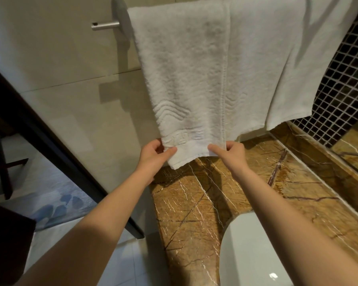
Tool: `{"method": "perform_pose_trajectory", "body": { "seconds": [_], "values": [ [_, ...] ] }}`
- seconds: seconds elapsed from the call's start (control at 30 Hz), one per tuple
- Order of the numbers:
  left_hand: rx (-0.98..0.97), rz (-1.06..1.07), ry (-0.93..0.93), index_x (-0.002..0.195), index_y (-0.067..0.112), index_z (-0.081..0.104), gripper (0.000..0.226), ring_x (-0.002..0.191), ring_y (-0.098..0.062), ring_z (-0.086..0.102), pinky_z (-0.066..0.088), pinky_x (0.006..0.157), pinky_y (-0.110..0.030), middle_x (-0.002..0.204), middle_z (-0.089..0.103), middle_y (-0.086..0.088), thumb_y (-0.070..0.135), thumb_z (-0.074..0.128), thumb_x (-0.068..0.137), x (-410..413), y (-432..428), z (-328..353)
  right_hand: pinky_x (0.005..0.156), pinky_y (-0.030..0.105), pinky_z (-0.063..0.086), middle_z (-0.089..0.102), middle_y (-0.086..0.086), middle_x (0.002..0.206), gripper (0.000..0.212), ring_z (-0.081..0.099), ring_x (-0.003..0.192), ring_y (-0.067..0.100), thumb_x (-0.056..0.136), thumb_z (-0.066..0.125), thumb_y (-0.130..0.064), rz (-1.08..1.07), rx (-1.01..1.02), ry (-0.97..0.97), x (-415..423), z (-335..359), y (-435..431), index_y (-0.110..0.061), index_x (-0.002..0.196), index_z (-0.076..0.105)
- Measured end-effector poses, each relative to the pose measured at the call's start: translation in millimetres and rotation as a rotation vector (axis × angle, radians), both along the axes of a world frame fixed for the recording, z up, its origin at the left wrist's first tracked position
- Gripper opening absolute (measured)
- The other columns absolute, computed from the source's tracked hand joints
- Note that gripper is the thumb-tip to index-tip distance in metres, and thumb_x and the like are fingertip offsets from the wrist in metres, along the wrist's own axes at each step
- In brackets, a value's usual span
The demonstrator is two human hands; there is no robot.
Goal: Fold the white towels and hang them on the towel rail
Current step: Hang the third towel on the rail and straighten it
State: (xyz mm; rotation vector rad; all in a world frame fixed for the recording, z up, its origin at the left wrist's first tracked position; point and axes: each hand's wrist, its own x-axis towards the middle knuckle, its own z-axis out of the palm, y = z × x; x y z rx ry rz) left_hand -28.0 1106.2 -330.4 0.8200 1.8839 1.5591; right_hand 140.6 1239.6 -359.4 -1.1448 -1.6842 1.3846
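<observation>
Beige tiled wall (56, 58): folded white towel (186, 79) hangs on rail (105, 25); left hand (153, 154), right hand (228, 150) each pinching its bottom corners.

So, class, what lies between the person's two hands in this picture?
In the head view, the lower hem of the hanging white towel spans the stretch: the left hand pinches one bottom corner, the right hand the other.

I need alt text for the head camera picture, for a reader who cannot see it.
The left hand and the right hand pinch the bottom corners of a folded white towel that hangs on a metal towel rail. A second white towel hangs beside it, above a brown marble surface.
</observation>
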Motion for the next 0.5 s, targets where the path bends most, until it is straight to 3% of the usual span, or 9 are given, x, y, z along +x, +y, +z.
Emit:
{"method": "perform_pose_trajectory", "body": {
  "seconds": [0.1,0.23,0.3,0.4,0.43,0.5],
  "values": [
    [-0.005,0.0,0.009,0.1,0.011,0.063,0.017,0.076,-0.001,0.06,0.045,0.057,-0.005,0.085,0.064,0.009,0.011,0.069,0.084,0,3,-3,0.063,0.026,0.053,0.072,-0.003,0.082,0.005,0.068,0.075,0.014,0.082,0.075,-0.02,-0.035,0.006,0.034,0,3,0,-0.017,0.082,0.071],
    [-0.005,-0.047,0.046,0.112,0.012,0.062,0.024,0.09,-0.005,0.062,0.047,0.067,-0.006,0.102,0.065,0.007,0.015,0.064,0.089,0,3,-8,0.075,0.033,0.057,0.073,0.001,0.087,0.009,0.07,0.084,0.02,0.082,0.075,-0.019,-0.043,-0.022,0.067,-3,1,0,-0.015,0.089,0.071],
    [-0.021,-0.076,0.099,0.118,0.011,0.061,0.027,0.096,-0.005,0.06,0.045,0.072,-0.006,0.108,0.063,0.007,0.017,0.06,0.092,0,1,-9,0.078,0.036,0.056,0.071,0.003,0.09,0.02,0.068,0.086,0.023,0.082,0.074,-0.021,-0.07,-0.071,0.083,-5,-5,-3,-0.009,0.097,0.069],
    [-0.025,-0.069,0.173,0.117,0.015,0.061,0.025,0.101,-0.008,0.06,0.044,0.077,-0.01,0.109,0.063,0.008,0.021,0.057,0.094,-1,-3,-13,0.097,0.04,0.051,0.06,0.009,0.119,0.08,0.061,0.103,0.023,0.075,0.077,-0.035,-0.096,-0.324,0.116,-13,-12,-21,-0.002,0.138,0.043],
    [-0.028,-0.058,0.189,0.116,0.017,0.061,0.022,0.101,-0.008,0.06,0.044,0.077,-0.012,0.108,0.063,0.008,0.022,0.056,0.094,-3,-4,-16,0.1,0.042,0.049,0.058,0.01,0.125,0.089,0.061,0.102,0.021,0.071,0.076,-0.041,-0.071,-0.431,0.141,-17,-17,-29,-0.002,0.142,0.037],
    [-0.044,-0.04,0.225,0.114,0.018,0.061,0.021,0.098,-0.008,0.06,0.044,0.075,-0.013,0.105,0.063,0.009,0.023,0.052,0.096,-2,-4,-17,0.1,0.042,0.049,0.063,0.009,0.116,0.065,0.063,0.097,0.02,0.081,0.068,-0.039,0.022,-0.587,0.218,-25,-20,-47,-0.001,0.129,0.048]
  ]
}}
